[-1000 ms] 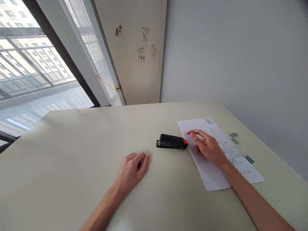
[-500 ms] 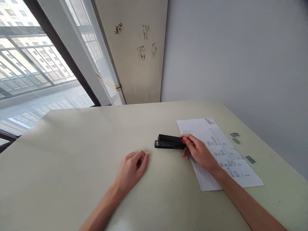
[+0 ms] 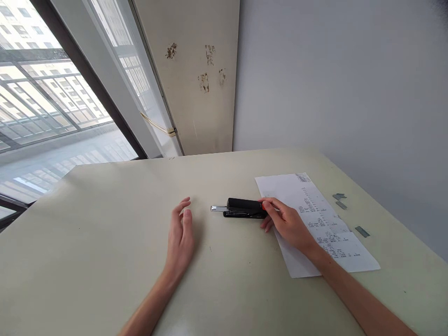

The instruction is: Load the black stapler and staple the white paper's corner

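A black stapler [image 3: 244, 205] lies on its side lengthwise across the middle of the table, its right end in the fingers of my right hand [image 3: 287, 224]. My thumb rests by a red part at that end. From the stapler's left end a silver staple tray [image 3: 218, 208] sticks out. My left hand [image 3: 180, 238] is to the left of the tray, apart from it, fingers loosely curled and holding nothing. Beneath my right hand and forearm lies a printed white sheet [image 3: 311, 200], partly covered by them.
The pale table [image 3: 122, 224] meets a grey wall [image 3: 336, 84] on the right. Dark tape scraps [image 3: 362, 231] are stuck near its right edge. Beyond the far edge stand a stained cream panel [image 3: 206, 116] and a window [image 3: 52, 93].
The silver tray has slid out of the stapler's left end. My left hand has shifted left and its fingers have loosened. My right hand keeps its grip on the stapler.
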`<act>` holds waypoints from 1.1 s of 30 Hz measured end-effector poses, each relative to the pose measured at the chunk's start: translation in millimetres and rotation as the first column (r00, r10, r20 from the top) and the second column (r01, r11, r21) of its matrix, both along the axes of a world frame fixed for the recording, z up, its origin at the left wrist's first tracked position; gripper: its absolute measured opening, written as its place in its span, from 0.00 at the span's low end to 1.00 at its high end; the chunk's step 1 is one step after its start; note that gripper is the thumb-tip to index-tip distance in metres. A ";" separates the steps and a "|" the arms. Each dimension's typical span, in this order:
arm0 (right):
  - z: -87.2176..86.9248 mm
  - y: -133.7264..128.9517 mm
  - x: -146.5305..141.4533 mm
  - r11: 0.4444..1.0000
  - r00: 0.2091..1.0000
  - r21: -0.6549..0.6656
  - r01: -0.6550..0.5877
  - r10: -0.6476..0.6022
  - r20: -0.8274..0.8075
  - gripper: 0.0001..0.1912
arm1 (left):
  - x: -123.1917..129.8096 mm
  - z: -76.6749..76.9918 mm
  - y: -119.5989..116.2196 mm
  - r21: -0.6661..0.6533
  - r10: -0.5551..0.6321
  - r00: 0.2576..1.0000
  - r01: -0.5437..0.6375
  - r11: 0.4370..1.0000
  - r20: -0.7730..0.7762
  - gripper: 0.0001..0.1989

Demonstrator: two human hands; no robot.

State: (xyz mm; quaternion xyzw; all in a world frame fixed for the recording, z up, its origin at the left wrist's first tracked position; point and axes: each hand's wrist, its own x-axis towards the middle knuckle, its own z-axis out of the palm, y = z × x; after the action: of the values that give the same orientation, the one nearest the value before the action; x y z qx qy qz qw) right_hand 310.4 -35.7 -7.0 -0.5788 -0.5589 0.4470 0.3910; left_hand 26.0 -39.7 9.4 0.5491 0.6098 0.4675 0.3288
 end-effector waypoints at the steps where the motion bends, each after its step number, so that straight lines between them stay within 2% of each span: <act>1: 1.4 -0.9 -0.3 1.000 0.999 0.003 -0.021 0.020 0.041 0.29 | -1.2 0.0 0.6 -0.027 0.002 0.999 0.000 1.000 0.045 0.21; 6: 4.1 -5.8 -3.6 0.984 0.946 0.156 -0.083 0.029 0.323 0.23 | -5.5 -2.3 4.3 -0.080 -0.007 0.979 0.024 0.997 0.202 0.24; 8: 4.9 -7.5 -5.2 0.980 0.940 0.173 -0.095 0.031 0.339 0.20 | -5.9 -4.0 6.3 -0.064 -0.026 0.958 0.047 0.997 0.287 0.23; 11: 9.5 -9.9 -7.7 0.992 0.970 0.050 -0.113 0.099 0.222 0.20 | -4.7 -5.3 10.0 -0.037 -0.050 0.882 0.076 0.996 0.468 0.22; 14: 17.3 -13.4 -12.5 0.979 0.986 -0.119 -0.164 0.162 -0.026 0.22 | -1.9 -2.0 13.1 -0.065 -0.037 0.716 0.114 0.991 0.697 0.21; 17: 23.2 -18.9 -21.0 0.927 0.924 -0.229 -0.296 0.217 -0.315 0.22 | 0.7 4.6 13.6 -0.143 0.040 0.442 0.203 0.969 0.896 0.22; 19: 23.7 -22.9 -27.4 0.870 0.848 -0.290 -0.398 0.229 -0.477 0.23 | 2.0 8.7 12.5 -0.206 0.125 0.289 0.270 0.941 0.949 0.23; 22: 20.8 -27.5 -34.8 0.787 0.781 -0.388 -0.479 0.180 -0.598 0.24 | 5.3 11.9 9.3 -0.268 0.221 0.168 0.345 0.900 0.961 0.23; 25: 17.7 -28.9 -37.0 0.735 0.773 -0.452 -0.506 0.154 -0.616 0.25 | 11.3 11.3 4.8 -0.270 0.241 0.122 0.396 0.878 0.963 0.24; 28: 17.6 -28.4 -36.0 0.700 0.773 -0.477 -0.531 0.169 -0.611 0.26 | 17.4 7.8 0.6 -0.289 0.263 0.121 0.423 0.859 0.957 0.22; 33: 20.8 -28.0 -35.2 0.690 0.772 -0.474 -0.547 0.197 -0.605 0.26 | 19.1 1.8 -1.5 -0.357 0.349 0.094 0.379 0.854 0.933 0.14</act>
State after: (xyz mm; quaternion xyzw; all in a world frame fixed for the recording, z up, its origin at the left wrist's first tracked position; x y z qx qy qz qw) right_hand 275.1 -63.7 13.8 -0.4038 -0.3628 0.8145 0.2049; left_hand 45.0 -41.2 11.2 -0.0187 0.3190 0.5230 0.7902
